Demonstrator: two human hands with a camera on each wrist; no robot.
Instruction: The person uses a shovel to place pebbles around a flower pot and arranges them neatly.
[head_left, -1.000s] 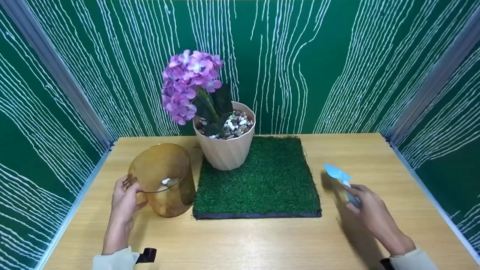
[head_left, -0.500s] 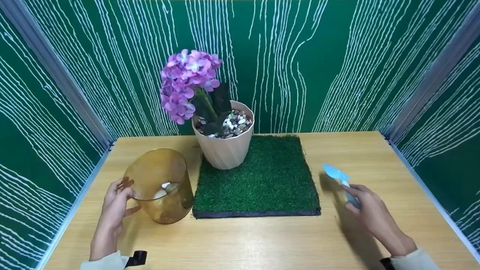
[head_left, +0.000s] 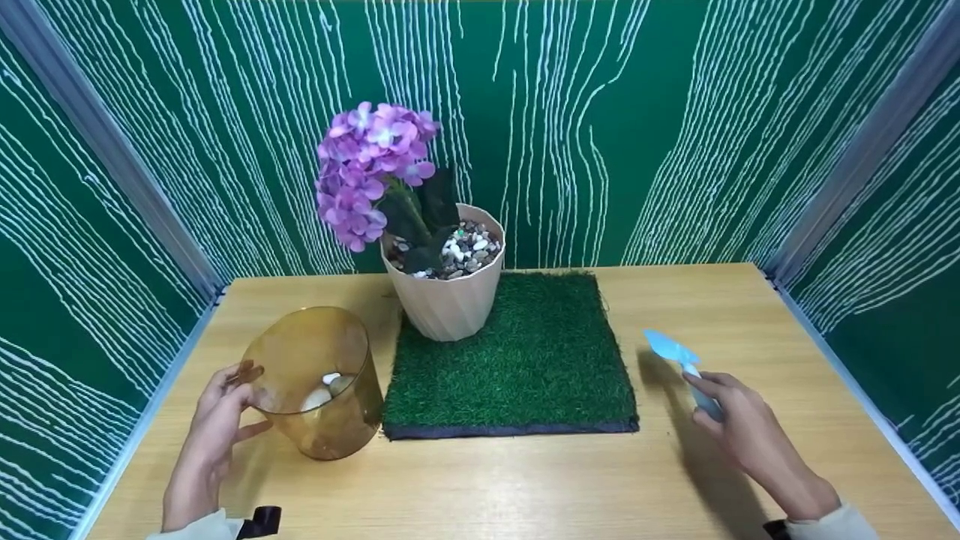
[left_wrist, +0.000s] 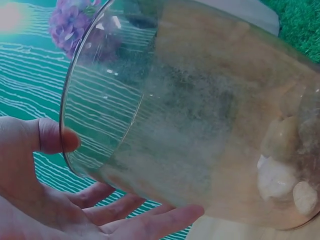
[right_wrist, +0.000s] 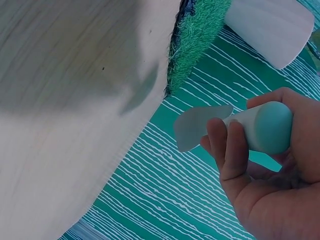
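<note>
On the left, my left hand [head_left: 202, 431] grips the rim of an amber see-through tub [head_left: 349, 431]. The left wrist view has the thumb hooked over the rim and the fingers spread along the outer wall. A few pebbles [left_wrist: 277, 179] lie at the bottom of this tub [left_wrist: 185, 115]. Over on the right, my right hand [head_left: 750, 442] holds a small light-blue trowel [head_left: 667, 347] by its handle, raised over the table with the blade pointing away from me. Part of the handle [right_wrist: 272, 127] shows between the curled fingers in the right wrist view.
A pale ribbed flowerpot [head_left: 450, 307] stands on the back left of a green turf mat [head_left: 532, 375]. It contains mixed pebbles [head_left: 469, 251] and a purple flower [head_left: 375, 169] leaning left. Green striped walls [head_left: 555, 150] border the wooden table [head_left: 510, 487] behind and at both sides.
My left hand and the tub have shifted left and nearer to me, with more of the pebbles inside now showing. The right hand and trowel stay nearly still.
</note>
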